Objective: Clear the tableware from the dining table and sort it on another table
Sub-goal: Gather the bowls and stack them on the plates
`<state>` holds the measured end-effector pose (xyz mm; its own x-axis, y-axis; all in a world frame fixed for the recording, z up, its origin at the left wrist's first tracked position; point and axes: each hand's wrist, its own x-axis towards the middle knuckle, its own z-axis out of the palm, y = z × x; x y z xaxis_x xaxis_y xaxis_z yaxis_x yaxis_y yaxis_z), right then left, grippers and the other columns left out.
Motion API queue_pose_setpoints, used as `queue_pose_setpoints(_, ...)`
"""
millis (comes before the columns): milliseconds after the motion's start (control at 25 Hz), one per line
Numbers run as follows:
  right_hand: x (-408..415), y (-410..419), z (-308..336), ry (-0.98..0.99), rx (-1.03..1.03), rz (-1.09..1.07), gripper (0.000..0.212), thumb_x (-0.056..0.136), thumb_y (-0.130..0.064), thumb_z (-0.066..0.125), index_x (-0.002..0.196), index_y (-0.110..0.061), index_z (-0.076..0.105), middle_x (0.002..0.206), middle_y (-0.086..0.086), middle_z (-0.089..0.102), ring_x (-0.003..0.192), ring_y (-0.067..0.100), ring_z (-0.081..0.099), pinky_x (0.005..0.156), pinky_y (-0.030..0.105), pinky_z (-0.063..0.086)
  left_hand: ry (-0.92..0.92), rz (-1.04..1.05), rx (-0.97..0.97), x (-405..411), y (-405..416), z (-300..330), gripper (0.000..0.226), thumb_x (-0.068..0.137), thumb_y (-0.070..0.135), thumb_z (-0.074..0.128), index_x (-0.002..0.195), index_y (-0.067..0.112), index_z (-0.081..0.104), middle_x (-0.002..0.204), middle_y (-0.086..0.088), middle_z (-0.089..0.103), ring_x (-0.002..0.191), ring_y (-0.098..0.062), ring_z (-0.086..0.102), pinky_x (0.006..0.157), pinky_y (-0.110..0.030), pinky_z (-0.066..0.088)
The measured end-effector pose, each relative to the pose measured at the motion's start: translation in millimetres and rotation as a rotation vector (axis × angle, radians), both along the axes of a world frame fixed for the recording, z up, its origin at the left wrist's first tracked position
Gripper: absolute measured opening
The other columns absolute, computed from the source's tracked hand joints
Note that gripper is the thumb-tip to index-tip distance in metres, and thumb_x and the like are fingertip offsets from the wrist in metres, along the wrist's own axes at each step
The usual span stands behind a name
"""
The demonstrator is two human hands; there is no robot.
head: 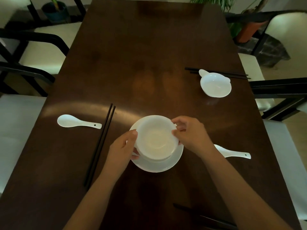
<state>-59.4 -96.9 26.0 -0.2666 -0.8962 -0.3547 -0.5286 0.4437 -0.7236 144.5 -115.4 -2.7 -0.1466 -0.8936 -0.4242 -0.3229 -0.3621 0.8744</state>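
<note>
Centrally, near the table's near edge: round white glazed bowl (156, 138) sits over a round white saucer plate (159, 165), apparently nested on it; dim light hides whether the bowl's foot rests on the plate or is just lifted. Left hand (123, 146) curls round the bowl's left rim, thumb on the edge. Right hand (189, 133) pinches the right rim with curled fingers.

Risks, as judged: glossy glaze and rim-only grip could let the bowl slip. Lifting bowl alone may drag or tip the plate; lifting both, the bowl could slide.

Outward: white ceramic spoon (232, 152) just beside the right wrist, could be knocked. Black chopstick pair (101, 143) close left; second white spoon (78, 122) further left. Far right, small white bowl (216, 86) with chopsticks behind (232, 74). Dark polished wooden table (149, 55) offers little friction.
</note>
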Motion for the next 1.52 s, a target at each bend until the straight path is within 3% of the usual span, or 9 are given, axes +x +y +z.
queue_pose_setpoints(280,0.8,3.3,-16.6,0.115,-0.048,0.005,0.03,0.08,-0.02,0.068,0.11,-0.026,0.067,0.099,0.001,0.059,0.081,0.017,0.06,0.078,0.037,0.057,-0.138,-0.019,-0.092,-4.4,4.8,-8.6,0.033,0.084,0.013,0.063,0.114,0.026,0.06,0.111,0.003,0.058,0.081,-0.007,0.06,0.053,-0.01,0.052)
queue_pose_setpoints(440,-2.2,9.5,-23.8,0.223,-0.051,0.077,0.037,0.081,-0.031,0.066,0.117,-0.031,0.062,0.089,-0.008,0.051,0.075,0.005,0.049,0.073,0.022,0.044,-0.135,0.031,-0.089,-9.2,4.1,-13.3,0.033,0.083,0.013,0.065,0.111,0.029,0.059,0.112,0.004,0.056,0.082,-0.007,0.058,0.051,-0.01,0.051)
queue_pose_setpoints(560,-14.3,6.2,-25.3,0.208,-0.126,0.082,0.035,0.081,-0.036,0.064,0.115,-0.028,0.062,0.092,-0.005,0.059,0.08,0.011,0.056,0.078,0.028,0.048,-0.148,0.042,-0.078,-10.4,3.1,-18.8,0.034,0.083,0.014,0.065,0.113,0.027,0.06,0.112,0.001,0.057,0.084,-0.009,0.058,0.052,-0.013,0.053)
queue_pose_setpoints(760,-113.8,-32.2,-31.8,0.537,-0.292,-0.228,0.038,0.084,-0.028,0.062,0.121,-0.021,0.056,0.122,0.006,0.058,0.111,0.023,0.053,0.082,0.037,0.047,-0.145,0.042,-0.065,-9.2,1.9,-23.7,0.033,0.081,0.012,0.067,0.111,0.025,0.061,0.103,0.0,0.058,0.083,-0.013,0.057,0.055,-0.02,0.052)
queue_pose_setpoints(880,-175.4,-58.2,-40.3,0.762,-0.111,-0.251,0.055,0.087,-0.03,0.058,0.137,-0.021,0.037,0.147,0.01,0.034,0.133,0.032,0.03,0.092,0.048,0.044,-0.133,0.028,-0.065,-7.9,0.7,-24.8,0.032,0.08,0.01,0.068,0.108,0.024,0.061,0.098,-0.003,0.06,0.087,-0.019,0.059,0.063,-0.03,0.055)
queue_pose_setpoints(1000,-210.5,-80.4,-46.1,0.908,0.033,-0.116,0.059,0.091,-0.036,0.05,0.143,-0.025,0.026,0.156,0.008,0.016,0.14,0.034,0.018,0.098,0.052,0.04,-0.098,0.029,-0.053,-7.0,-2.4,-24.1,0.035,0.078,0.004,0.068,0.102,0.026,0.059,0.097,-0.008,0.061,0.086,-0.027,0.062,0.071,-0.042,0.057)
queue_pose_setpoints(1200,-218.2,-109.6,-53.3,0.795,0.088,0.101,0.063,0.089,-0.024,0.054,0.144,-0.018,0.023,0.144,0.014,0.038,0.128,0.035,0.041,0.099,0.048,0.041,-0.119,0.009,-0.055,-6.8,-5.5,-19.6,0.038,0.075,0.004,0.07,0.103,0.027,0.057,0.091,0.0,0.058,0.078,-0.015,0.058,0.071,-0.036,0.054)
queue_pose_setpoints(1320,-213.6,-118.8,-55.0,0.744,0.051,0.055,0.058,0.086,-0.008,0.054,0.14,-0.012,0.032,0.134,0.018,0.048,0.119,0.036,0.048,0.097,0.046,0.043,-0.116,0.008,-0.051,-7.5,-4.7,-18.2,0.037,0.077,0.004,0.068,0.104,0.026,0.057,0.095,-0.002,0.059,0.081,-0.017,0.058,0.06,-0.029,0.055)
queue_pose_setpoints(1520,-205.4,-120.6,-55.7,0.63,-0.017,-0.043,0.055,0.081,0.002,0.055,0.132,-0.014,0.044,0.128,0.018,0.051,0.115,0.037,0.05,0.096,0.044,0.044,-0.104,0.022,-0.049,-10.1,-6.3,-16.7,0.033,0.078,0.004,0.068,0.104,0.023,0.06,0.094,-0.002,0.062,0.085,-0.022,0.061,0.062,-0.03,0.054)
